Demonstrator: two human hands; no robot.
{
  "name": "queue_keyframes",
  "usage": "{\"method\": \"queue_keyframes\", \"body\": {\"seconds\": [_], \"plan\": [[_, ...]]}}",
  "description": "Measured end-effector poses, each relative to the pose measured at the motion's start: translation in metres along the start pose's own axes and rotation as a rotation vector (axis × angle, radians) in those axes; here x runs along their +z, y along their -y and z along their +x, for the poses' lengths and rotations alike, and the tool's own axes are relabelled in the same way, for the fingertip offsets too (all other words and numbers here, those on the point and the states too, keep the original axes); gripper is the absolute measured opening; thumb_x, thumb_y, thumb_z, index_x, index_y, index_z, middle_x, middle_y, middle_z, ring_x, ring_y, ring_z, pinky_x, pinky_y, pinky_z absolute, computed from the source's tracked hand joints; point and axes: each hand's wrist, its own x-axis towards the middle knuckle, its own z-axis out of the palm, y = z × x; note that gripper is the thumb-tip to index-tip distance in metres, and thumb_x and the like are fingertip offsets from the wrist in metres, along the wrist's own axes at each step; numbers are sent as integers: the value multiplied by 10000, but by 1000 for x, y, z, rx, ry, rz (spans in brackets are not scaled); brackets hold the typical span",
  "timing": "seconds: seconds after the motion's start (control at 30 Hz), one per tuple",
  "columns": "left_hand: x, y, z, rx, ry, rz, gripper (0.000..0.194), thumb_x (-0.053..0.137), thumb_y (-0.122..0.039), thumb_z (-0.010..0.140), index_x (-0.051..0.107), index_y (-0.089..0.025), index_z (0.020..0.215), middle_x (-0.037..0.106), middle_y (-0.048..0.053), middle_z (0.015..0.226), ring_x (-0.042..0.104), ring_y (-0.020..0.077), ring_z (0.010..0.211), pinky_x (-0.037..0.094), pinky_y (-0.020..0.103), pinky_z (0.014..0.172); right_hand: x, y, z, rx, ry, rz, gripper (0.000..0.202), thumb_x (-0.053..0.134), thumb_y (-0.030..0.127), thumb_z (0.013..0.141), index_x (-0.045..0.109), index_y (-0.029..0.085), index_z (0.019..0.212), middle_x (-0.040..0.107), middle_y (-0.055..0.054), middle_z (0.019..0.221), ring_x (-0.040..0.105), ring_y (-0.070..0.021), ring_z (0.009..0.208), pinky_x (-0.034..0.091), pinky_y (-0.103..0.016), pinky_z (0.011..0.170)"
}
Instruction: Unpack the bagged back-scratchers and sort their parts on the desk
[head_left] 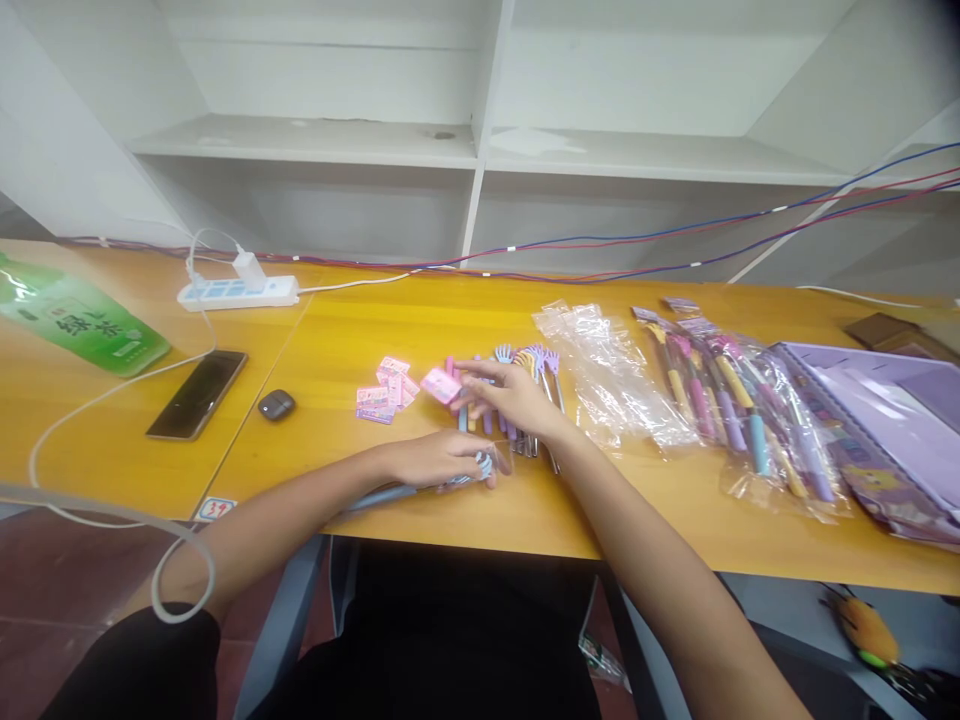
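My left hand (431, 458) is closed around a blue back scratcher (382, 497) in a clear bag, its claw head showing by my fingertips near the front edge. My right hand (514, 398) pinches a small pink card (441, 386) between thumb and fingers, just above and left of the bagged piece. Under and behind that hand lies a row of loose back scratchers (553, 362) with blue, pink, yellow and purple parts, partly hidden by it. Several pink cards (377, 402) are spread on the table to the left.
Clear plastic bags (600, 370) lie right of the row, then bagged back scratchers (720, 400) and a purple box (885, 430). On the left are a phone (196, 395), a black earbud case (276, 405), a green bottle (82, 315) and a power strip (238, 292) with a trailing cable.
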Motion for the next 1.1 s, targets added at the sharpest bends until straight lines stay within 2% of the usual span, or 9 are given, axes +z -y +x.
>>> {"method": "queue_keyframes", "body": {"seconds": [0.17, 0.3, 0.4, 0.53, 0.63, 0.73, 0.9, 1.0, 1.1], "plan": [[-3, 0, 0, -4, -53, 15, 294, 552, -256, 956, 740, -205, 1177, 752, 76, 1071, 542, 94, 547, 437, 218, 507, -5, -2, 1, -88, -118, 73, 448, 790, 516, 903, 704, 211, 1220, 736, -101, 1171, 781, -195, 826, 660, -314, 627], [-4, 3, 1, 0, -145, -127, 204, 592, -295, 927, 730, -182, 1025, 669, 29, 775, 492, 104, 498, 408, 225, 471, -12, -2, 0, -120, -228, 42, 459, 729, 644, 913, 711, 205, 1049, 734, -75, 999, 702, -148, 651, 525, -239, 444], [-10, 5, 6, 164, -312, -390, 208, 608, -334, 881, 676, -165, 981, 555, -13, 659, 430, 102, 470, 361, 216, 429, -8, -2, -3, -39, -227, 118, 626, 545, 817, 939, 684, 219, 1059, 718, -51, 829, 561, -119, 449, 354, -224, 305], [-20, 1, 6, 446, -610, -550, 236, 628, -376, 880, 633, -167, 989, 512, -29, 630, 406, 104, 479, 335, 204, 422, 6, 2, -11, 42, 46, 198, 734, 445, 897, 919, 649, 207, 1066, 736, -59, 842, 572, -114, 436, 285, -191, 280], [-19, -5, 2, 518, -781, -493, 259, 616, -402, 927, 639, -167, 1033, 543, -20, 658, 480, 113, 549, 401, 208, 498, 25, 4, -19, 68, 315, 81, 545, 700, 705, 907, 660, 201, 1111, 768, -72, 954, 673, -136, 560, 384, -187, 335], [-14, -6, 1, 502, -849, -410, 272, 619, -416, 961, 632, -190, 1112, 645, 15, 861, 600, 130, 729, 510, 222, 660, 45, 2, -23, 46, 380, 47, 377, 778, 529, 917, 644, 208, 1061, 724, 6, 725, 619, -115, 492, 444, -199, 403], [-18, 1, 3, 420, -729, -344, 444, 671, -526, 943, 605, -219, 1257, 663, 70, 1117, 671, 184, 865, 554, 282, 707, 50, 2, -20, -70, 172, 120, 372, 762, 555, 920, 608, 217, 941, 649, 48, 582, 560, -105, 424, 436, -214, 418], [-29, 3, 3, 461, -728, -207, 492, 769, -411, 877, 611, -213, 1300, 655, 88, 1228, 658, 211, 1052, 547, 318, 904, 32, 6, -17, -133, -111, 140, 388, 752, 587, 922, 591, 237, 965, 641, 52, 590, 534, -115, 392, 384, -232, 366], [-34, 5, 3, 435, -648, -121, 449, 794, -366, 869, 634, -185, 1248, 671, 86, 1137, 655, 208, 1006, 537, 322, 896, 12, 8, -13, -193, -388, 143, 401, 749, 596, 927, 538, 255, 932, 602, 64, 584, 510, -120, 385, 376, -250, 355]]}}
